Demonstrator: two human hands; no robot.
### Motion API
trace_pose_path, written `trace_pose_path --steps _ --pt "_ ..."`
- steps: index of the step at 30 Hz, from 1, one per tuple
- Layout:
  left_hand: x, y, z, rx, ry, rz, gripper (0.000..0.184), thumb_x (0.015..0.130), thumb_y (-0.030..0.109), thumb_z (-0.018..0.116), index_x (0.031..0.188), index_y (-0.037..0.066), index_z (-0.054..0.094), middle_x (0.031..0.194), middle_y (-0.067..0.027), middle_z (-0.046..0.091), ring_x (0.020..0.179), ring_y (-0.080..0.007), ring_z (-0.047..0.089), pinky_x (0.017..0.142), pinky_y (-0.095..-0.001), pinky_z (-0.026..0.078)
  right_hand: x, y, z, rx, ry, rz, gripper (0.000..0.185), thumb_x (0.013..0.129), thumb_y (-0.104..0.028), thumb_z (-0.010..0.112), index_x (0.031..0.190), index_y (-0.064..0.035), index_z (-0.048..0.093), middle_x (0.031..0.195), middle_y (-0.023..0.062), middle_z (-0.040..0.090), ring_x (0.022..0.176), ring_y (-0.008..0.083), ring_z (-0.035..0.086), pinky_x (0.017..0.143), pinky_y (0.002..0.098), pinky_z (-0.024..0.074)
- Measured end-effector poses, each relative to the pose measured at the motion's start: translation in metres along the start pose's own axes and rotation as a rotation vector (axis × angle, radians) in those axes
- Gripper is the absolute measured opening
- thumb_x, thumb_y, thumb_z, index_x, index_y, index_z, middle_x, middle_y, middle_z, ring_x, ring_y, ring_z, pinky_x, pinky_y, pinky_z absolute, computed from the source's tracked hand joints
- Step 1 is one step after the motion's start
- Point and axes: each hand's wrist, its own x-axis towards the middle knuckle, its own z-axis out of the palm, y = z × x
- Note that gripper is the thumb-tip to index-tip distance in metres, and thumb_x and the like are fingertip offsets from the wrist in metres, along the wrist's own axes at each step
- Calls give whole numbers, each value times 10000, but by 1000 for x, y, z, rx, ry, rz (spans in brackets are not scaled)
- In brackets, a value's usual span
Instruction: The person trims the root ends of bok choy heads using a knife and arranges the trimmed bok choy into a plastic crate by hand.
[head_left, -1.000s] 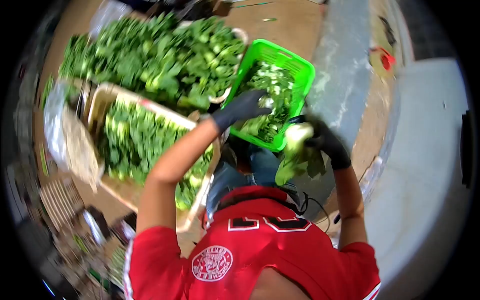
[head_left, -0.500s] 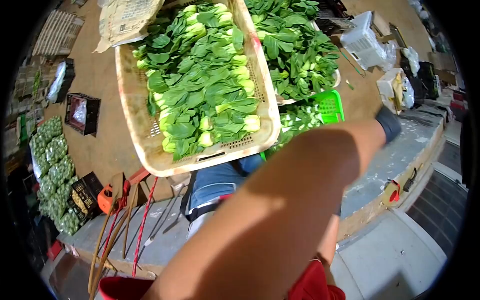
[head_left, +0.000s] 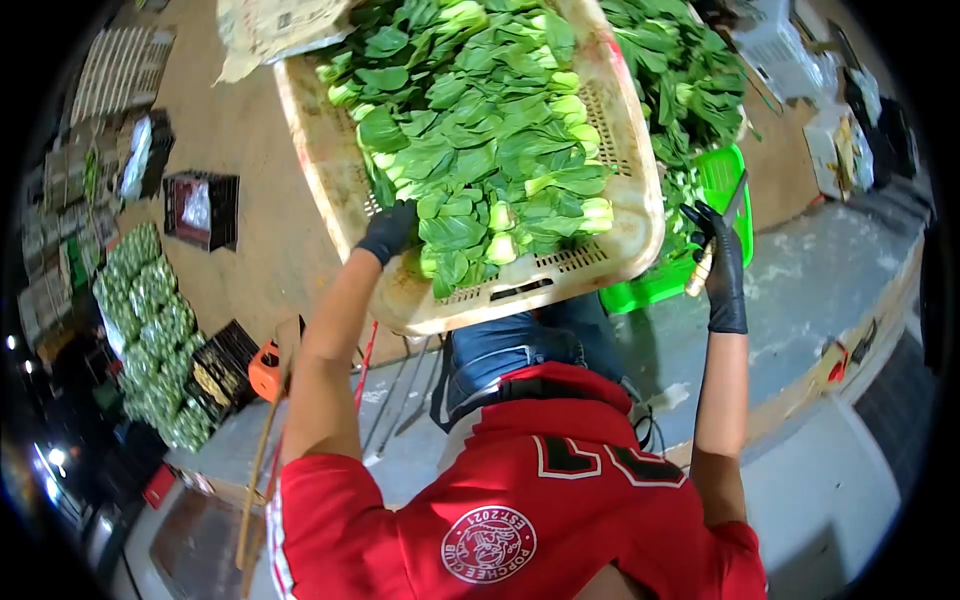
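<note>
Our right hand (head_left: 724, 265) grips the knife (head_left: 700, 270); our left hand (head_left: 390, 233), whose hold we cannot tell, should treat the greens (head_left: 480, 160) gently.

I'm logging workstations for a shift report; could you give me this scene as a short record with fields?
Left hand: black-gloved, at the edge of the leafy greens; its grip is unclear
Right hand: black-gloved, holding a knife with its blade pointing away from the wearer
Main container: pale plastic crate, holding the leafy greens in rows
Second container: bright green basket, beyond the crate's right side, with leafy pieces inside
Clothing: red jersey, blue jeans
</note>
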Motion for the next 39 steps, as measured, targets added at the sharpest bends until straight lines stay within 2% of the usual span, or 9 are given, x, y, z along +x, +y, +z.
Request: trace_pose_path --steps 5,14,16,19,22,24,28,33,39 --pt "12 28 -42 36 -178 -213 436 599 261 757 951 84 570 859 -163 628 792 -375 604 717 -456 485 -33 23 25 1 -72 -87 280 866 -243 546 1027 -28 626 959 68 640 781 143 575 652 282 471" --pt "-4 191 -206 -505 376 187 753 587 112 783 1231 -5 411 1168 -181 457 1057 -317 503 882 -395 435 -82 -54 135 -430 -475 -923 566 672 -172 747 1175 -68 510 1113 114 569 984 275 583 806 336 498" --pt "19 258 -230 -1193 357 185 742 593 81 791 1225 -8 413 1213 -148 426 1102 -243 482 907 -348 433 -84 -67 110 -181 -504 -796 583 710 -112 741 1222 -49 470 1073 80 559 932 170 583 803 278 485" --pt "57 309 -217 -1326 104 174 700 631 66 796 1221 -2 426 1165 -105 505 1058 -179 514 904 -320 446 -90 -56 63 87 -347 -394 468 727 -131 744 1125 -8 530 887 27 547 717 63 481 622 225 432" --pt "78 345 -199 -1352 -163 262 727 594 74 832 1202 0 441 1099 -81 559 1009 -164 547 896 -314 453 -100 -40 3 48 -279 -382 375 753 -142 720 1074 -27 563 755 37 564 662 99 539 582 262 445" --pt "78 380 -199 -1311 -134 354 737 577 72 837 1196 4 443 1118 -90 542 1031 -172 536 909 -317 444 -100 -27 -40 -421 25 -887 324 717 -168 744 974 -34 599 720 94 575 605 194 578 560 281 465" --pt "87 432 -187 -1060 -189 452 637 614 143 821 1130 4 474 998 -126 596 945 -230 596 819 -343 473 -138 -40 -91 -946 206 -817 161 666 -160 675 715 -78 545 680 94 548 616 290 582 518 374 474" --pt "91 472 -171 -881 -152 559 557 628 149 813 1066 2 504 938 -150 601 847 -269 608 752 -362 484 -142 -11 -122 -847 242 -869 161 698 -196 640 660 -97 519 619 103 526 538 300 555 461 393 440" --pt "99 502 -140 -672 -232 680 604 619 140 826 1092 -14 483 967 -138 606 891 -214 606 784 -326 489 -103 108 -161 -695 329 -545 252 782 -251 641 682 -36 556 603 135 552 507 305 557 484 416 418"
